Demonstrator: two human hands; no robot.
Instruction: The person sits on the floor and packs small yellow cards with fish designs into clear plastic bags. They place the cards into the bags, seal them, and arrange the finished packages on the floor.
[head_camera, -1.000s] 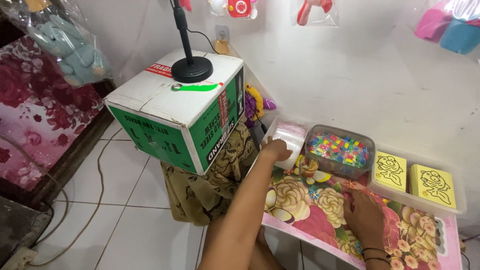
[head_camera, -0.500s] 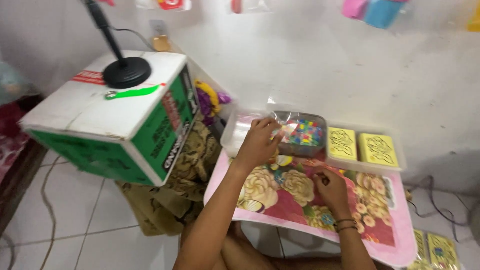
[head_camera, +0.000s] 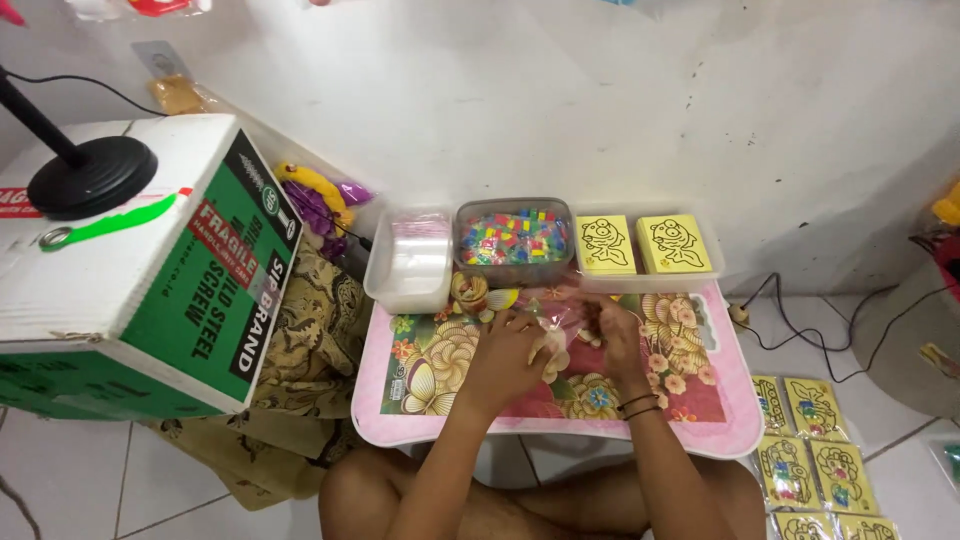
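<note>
Both hands meet over the middle of the small pink floral surface (head_camera: 690, 420), holding a small clear plastic bag (head_camera: 560, 322) between them. Left hand (head_camera: 510, 350) has fingers curled closed on the bag's left edge; right hand (head_camera: 615, 335) is closed, pinching the bag's right side, dark bands on its wrist. What's inside the bag can't be told, too blurred. Just beyond the hands, at the far edge of the surface, sits a clear tub of mixed coloured beads (head_camera: 514, 238). Beyond and left of the left hand is a white tray holding a stack of clear plastic bags (head_camera: 418, 256). Beyond and right of the right hand, a shallow tray carries two yellow cards with line drawings (head_camera: 640, 244), side by side. Well left of the left hand stands a big green and white cardboard box (head_camera: 150, 300) with a black round stand base (head_camera: 90, 175) on top; patterned brown cloth (head_camera: 310, 330) lies between box and surface. Well right of the right hand, on the floor, more yellow cards in clear sleeves (head_camera: 815, 445) lie in rows.
</note>
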